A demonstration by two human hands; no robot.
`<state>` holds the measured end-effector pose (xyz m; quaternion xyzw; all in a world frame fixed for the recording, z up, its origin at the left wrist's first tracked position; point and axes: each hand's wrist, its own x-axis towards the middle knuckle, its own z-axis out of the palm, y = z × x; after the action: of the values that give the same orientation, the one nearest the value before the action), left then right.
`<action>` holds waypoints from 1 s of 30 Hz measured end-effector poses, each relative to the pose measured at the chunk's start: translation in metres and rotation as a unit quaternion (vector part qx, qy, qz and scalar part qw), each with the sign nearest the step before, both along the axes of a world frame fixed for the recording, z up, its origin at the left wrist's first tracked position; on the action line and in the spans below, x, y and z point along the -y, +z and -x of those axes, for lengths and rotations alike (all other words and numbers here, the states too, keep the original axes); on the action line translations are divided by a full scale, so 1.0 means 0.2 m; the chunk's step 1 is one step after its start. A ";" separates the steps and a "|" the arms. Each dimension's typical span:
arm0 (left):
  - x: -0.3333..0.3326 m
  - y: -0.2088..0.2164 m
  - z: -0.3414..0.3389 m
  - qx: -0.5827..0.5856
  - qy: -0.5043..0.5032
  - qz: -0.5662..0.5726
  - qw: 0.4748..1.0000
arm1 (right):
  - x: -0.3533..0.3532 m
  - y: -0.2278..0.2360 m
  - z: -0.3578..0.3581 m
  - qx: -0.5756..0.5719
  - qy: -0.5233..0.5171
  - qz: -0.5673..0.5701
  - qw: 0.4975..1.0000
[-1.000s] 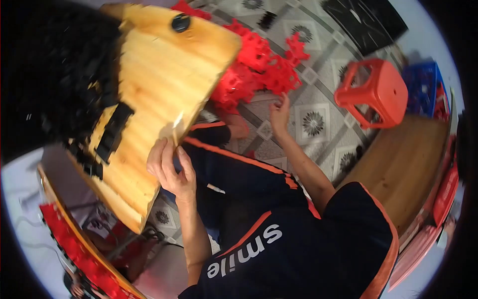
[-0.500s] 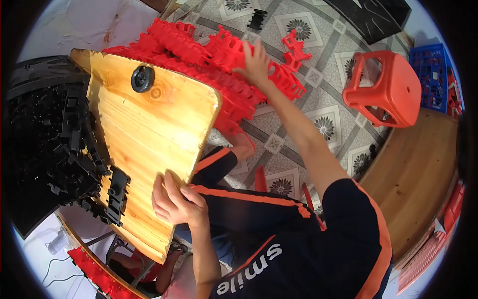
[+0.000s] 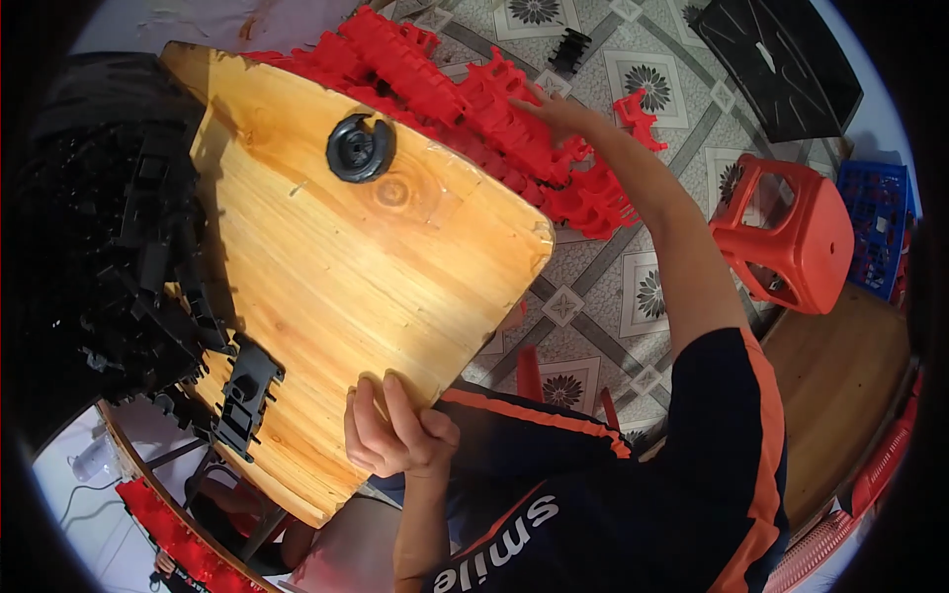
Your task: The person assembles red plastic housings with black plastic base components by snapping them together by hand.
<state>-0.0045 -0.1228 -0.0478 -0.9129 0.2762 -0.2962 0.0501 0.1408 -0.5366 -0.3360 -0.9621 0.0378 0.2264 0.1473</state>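
Observation:
My left hand (image 3: 403, 435) rests on the near edge of the wooden table (image 3: 336, 257), fingers bent and a little apart, with nothing seen in it. My right arm stretches out over the floor, and my right hand (image 3: 565, 117) is at the heap of red plastic parts (image 3: 405, 64) beyond the table. Its fingers look extended; their tips are partly lost against the red parts. On the table lie a black round notched piece (image 3: 360, 148) and a black rectangular plastic part (image 3: 247, 397). A dark heap of similar black parts (image 3: 158, 257) covers the table's left side.
A red plastic stool (image 3: 791, 237) stands at the right, beside a blue crate (image 3: 875, 227) and a wooden bench (image 3: 840, 395). A black panel (image 3: 781, 64) lies far right on the tiled floor. One black part (image 3: 569, 49) lies on the tiles. Another person's arm shows lower left.
The view has shifted, so the table sits further right and larger. My left hand's fingers have curled more. My right hand stays over the red heap, with its fingers lower among the parts.

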 end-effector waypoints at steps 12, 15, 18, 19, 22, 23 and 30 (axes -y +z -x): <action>0.00 0.04 0.02 0.008 -0.014 0.103 0.995 | -0.21 1.20 1.04 0.369 -0.249 0.045 0.894; -0.03 0.11 0.04 -0.156 -0.127 0.306 0.931 | -0.43 1.68 1.22 0.394 -0.225 -0.088 0.887; 0.01 0.33 0.17 -0.141 -0.269 0.197 0.932 | -0.70 2.04 1.30 0.296 -0.180 -0.270 0.898; 0.00 0.42 0.23 -0.142 -0.319 0.197 0.916 | -0.76 2.11 1.32 0.267 -0.124 -0.270 0.917; -0.15 0.46 0.29 0.005 -0.331 0.265 0.906 | -1.02 2.26 1.16 0.174 0.034 -0.340 0.923; -0.25 0.47 0.32 -0.009 -0.309 0.313 0.898 | -1.13 2.29 1.11 0.112 0.084 -0.393 0.909; -0.94 0.39 0.45 0.020 0.039 0.657 0.752 | -2.02 2.51 0.52 -0.072 0.328 -0.397 0.854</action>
<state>-0.0942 0.0652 0.0299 -0.7245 -0.0234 -0.4208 -0.5454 0.0362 -0.1334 0.1658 -0.7593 -0.3628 0.3261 0.4307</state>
